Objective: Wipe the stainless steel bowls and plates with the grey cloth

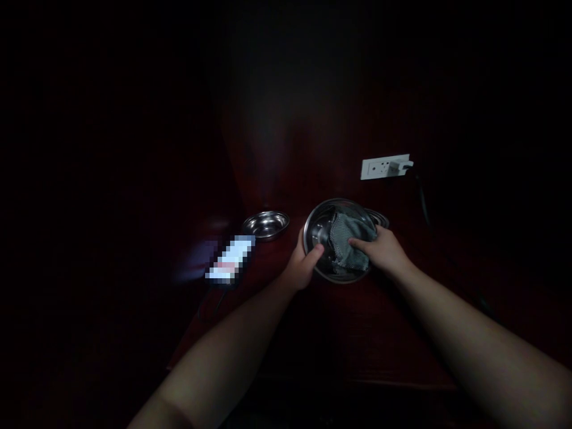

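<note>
A shiny steel bowl is held up in front of me, tilted so that its inside faces me. My left hand grips its left edge, thumb on the inside and fingers hidden behind. Inside the bowl lies a grey-green cloth with a woven pattern. My right hand is at the bowl's right side, its thumb pressing the cloth against the inner wall. The other right fingers are mostly hidden by the cloth and rim.
A second, shallow steel bowl stands on the dark red table, left of my hands. Near it a phone with a lit, pixelated screen has a cable. More steelware shows behind the held bowl. A wall socket holds a plug with a cord.
</note>
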`<state>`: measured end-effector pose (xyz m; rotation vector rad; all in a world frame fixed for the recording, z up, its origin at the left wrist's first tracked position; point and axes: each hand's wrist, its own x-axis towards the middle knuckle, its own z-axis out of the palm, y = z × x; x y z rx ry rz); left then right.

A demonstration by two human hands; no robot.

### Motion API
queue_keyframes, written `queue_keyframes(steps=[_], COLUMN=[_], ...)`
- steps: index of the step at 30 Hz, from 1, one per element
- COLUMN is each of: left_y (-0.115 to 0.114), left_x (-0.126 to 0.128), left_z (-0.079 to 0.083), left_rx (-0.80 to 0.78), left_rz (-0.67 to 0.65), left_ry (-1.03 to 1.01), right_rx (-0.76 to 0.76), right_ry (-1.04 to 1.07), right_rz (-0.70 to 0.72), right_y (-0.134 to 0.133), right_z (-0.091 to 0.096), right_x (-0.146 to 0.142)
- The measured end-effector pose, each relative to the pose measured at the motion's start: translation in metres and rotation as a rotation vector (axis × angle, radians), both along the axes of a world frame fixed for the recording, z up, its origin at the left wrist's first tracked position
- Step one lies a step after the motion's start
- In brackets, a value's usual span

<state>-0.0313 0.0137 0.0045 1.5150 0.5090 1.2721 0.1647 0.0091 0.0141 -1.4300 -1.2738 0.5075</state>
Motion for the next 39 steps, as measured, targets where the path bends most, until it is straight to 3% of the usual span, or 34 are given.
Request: queue_keyframes(steps=[8, 15, 19, 24, 33, 39], left_y=[0.000, 0.002, 0.000, 0.001, 0.006, 0.004], left_x=[-0.001, -0.001, 0.001, 0.002, 0.001, 0.000], left_z=[0.001, 0.003, 0.002, -0.004, -0.005, 0.001], left_rx=[0.091, 0.218, 0.180, 0.079, 0.075, 0.169], left_rz=[-0.018, -0.138, -0.182, -0.116, -0.121, -0.166], left_ry=[0.016, -0.026, 0.004, 0.013, 0.020, 0.016], right_rx=[-0.045, 0.012, 0.013, -0.001, 0.001, -0.022], right_ry=[0.074, 0.159, 0.203, 0.219, 0.037, 0.278], right_rz=[0.007, -0.065, -0.082, -0.035, -0.042, 0.047], right_y=[0.000, 0.004, 0.000, -0.005, 0.001, 0.001], right_z=[0.000, -0.004, -0.001, 0.002, -0.001, -0.002], right_x=[0.001, 0.000, -0.007, -0.013, -0.001, -0.003])
